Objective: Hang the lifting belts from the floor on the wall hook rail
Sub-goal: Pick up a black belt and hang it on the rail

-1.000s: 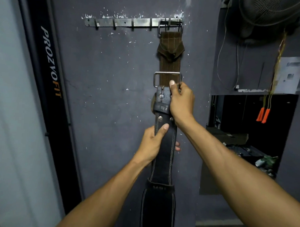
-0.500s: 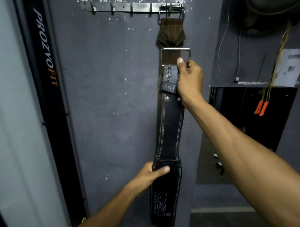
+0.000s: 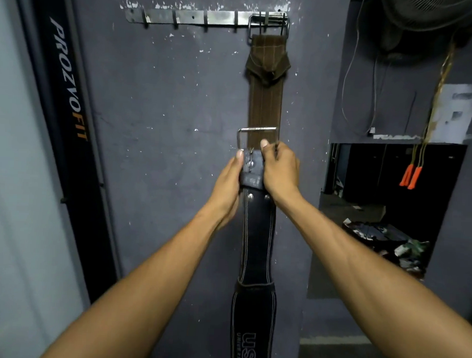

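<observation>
Forearms reach up from the near edge toward the dark wall. Between them hangs the black belt (image 3: 257, 233), its wide lower section printed with white letters, its narrow upper part stitched white. Left hand (image 3: 228, 186) grasps the left side of that belt just under the buckle; right hand (image 3: 279, 171) is clenched on the right side, thumb up against the steel buckle frame (image 3: 256, 138). Beyond the buckle, flat on the wall, a brown belt (image 3: 265, 99) hangs from the rightmost hooks of the hook rail (image 3: 195, 16) by its own buckle. Far right, orange handles (image 3: 411, 175) dangle from cords.
</observation>
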`<state>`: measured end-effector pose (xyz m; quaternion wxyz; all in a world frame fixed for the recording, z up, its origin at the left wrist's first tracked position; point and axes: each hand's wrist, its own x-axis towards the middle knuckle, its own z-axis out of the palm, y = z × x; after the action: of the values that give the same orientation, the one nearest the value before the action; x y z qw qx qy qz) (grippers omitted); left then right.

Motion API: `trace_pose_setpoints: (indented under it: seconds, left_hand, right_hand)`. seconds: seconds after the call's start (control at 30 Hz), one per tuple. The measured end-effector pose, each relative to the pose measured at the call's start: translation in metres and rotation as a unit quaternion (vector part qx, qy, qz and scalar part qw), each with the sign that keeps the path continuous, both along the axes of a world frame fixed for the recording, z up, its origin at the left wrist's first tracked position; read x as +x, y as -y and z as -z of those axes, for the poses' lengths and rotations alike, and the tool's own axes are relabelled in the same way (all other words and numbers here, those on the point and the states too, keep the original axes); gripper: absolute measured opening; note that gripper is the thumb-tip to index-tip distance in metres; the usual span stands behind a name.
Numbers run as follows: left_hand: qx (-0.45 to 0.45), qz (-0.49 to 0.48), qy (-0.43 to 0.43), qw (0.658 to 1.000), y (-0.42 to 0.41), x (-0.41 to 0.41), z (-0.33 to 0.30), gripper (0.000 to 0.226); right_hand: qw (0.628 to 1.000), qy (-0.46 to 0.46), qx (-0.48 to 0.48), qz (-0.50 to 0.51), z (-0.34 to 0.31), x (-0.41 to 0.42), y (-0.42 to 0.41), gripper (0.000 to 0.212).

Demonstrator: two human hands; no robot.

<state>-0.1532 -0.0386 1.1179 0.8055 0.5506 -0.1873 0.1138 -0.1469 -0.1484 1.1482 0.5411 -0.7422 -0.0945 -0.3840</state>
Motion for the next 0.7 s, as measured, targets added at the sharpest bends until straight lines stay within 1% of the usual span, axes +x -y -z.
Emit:
trace_pose_setpoints:
  seconds: [0.1, 0.17, 0.23, 0.3, 0.33, 0.37, 0.4, 0.43, 0.5, 0.53, 0.6, 0.63, 0.67, 0.7]
  left_hand:
    - [0.018, -0.132, -0.001, 0.991, 0.006, 0.009, -0.025, 0.037]
    - [0.019, -0.175, -0.005, 0.984, 0.005, 0.011, -0.025, 0.032]
    - [-0.002, -0.178, -0.010, 0.984, 0.003, 0.011, -0.029, 0.032]
    - [-0.030, -0.173, -0.007, 0.984, -0.001, 0.011, -0.042, 0.039]
    - [-0.041, -0.168, -0.003, 0.985, -0.002, 0.011, -0.050, 0.042]
    - [-0.045, -0.165, 0.001, 0.985, -0.003, 0.010, -0.057, 0.045]
    - [-0.046, -0.165, 0.003, 0.985, -0.003, 0.007, -0.062, 0.046]
    - [-0.044, -0.168, 0.003, 0.985, -0.002, 0.004, -0.065, 0.046]
    - [-0.040, -0.175, 0.007, 0.984, -0.003, 0.000, -0.069, 0.043]
    - [-0.040, -0.174, 0.010, 0.984, -0.004, -0.002, -0.072, 0.040]
    - [-0.049, -0.170, 0.016, 0.984, -0.007, -0.007, -0.082, 0.033]
    - [-0.055, -0.166, 0.021, 0.984, -0.010, -0.009, -0.089, 0.031]
    - [-0.059, -0.163, 0.026, 0.985, -0.013, -0.011, -0.095, 0.031]
    - [-0.059, -0.161, 0.027, 0.985, -0.015, -0.011, -0.098, 0.032]
  right_hand:
    - [1.000, -0.003, 0.002, -0.022, 0.009, -0.001, -0.011, 0.036]
    - [0.999, 0.000, 0.024, -0.046, 0.013, -0.006, -0.012, 0.034]
    - [0.990, -0.010, 0.072, -0.117, 0.030, -0.010, -0.011, 0.023]
    - [0.978, -0.037, 0.073, -0.193, 0.060, -0.016, -0.010, 0.033]
    - [0.965, -0.057, 0.081, -0.244, 0.075, -0.018, -0.010, 0.031]
    - [0.945, -0.078, 0.105, -0.299, 0.086, -0.020, -0.011, 0.022]
    - [0.931, -0.087, 0.124, -0.333, 0.091, -0.021, -0.013, 0.012]
    - [0.924, -0.088, 0.145, -0.344, 0.091, -0.020, -0.014, 0.009]
    - [0.917, -0.092, 0.163, -0.353, 0.087, -0.017, -0.012, 0.009]
    - [0.914, -0.097, 0.150, -0.364, 0.090, -0.016, -0.009, 0.013]
    - [0.919, -0.133, 0.068, -0.365, 0.114, -0.022, -0.003, 0.025]
    - [0.919, -0.165, 0.029, -0.357, 0.134, -0.025, -0.001, 0.025]
    - [0.915, -0.192, 0.023, -0.353, 0.152, -0.028, 0.000, 0.020]
    - [0.914, -0.205, 0.042, -0.346, 0.166, -0.030, -0.001, 0.013]
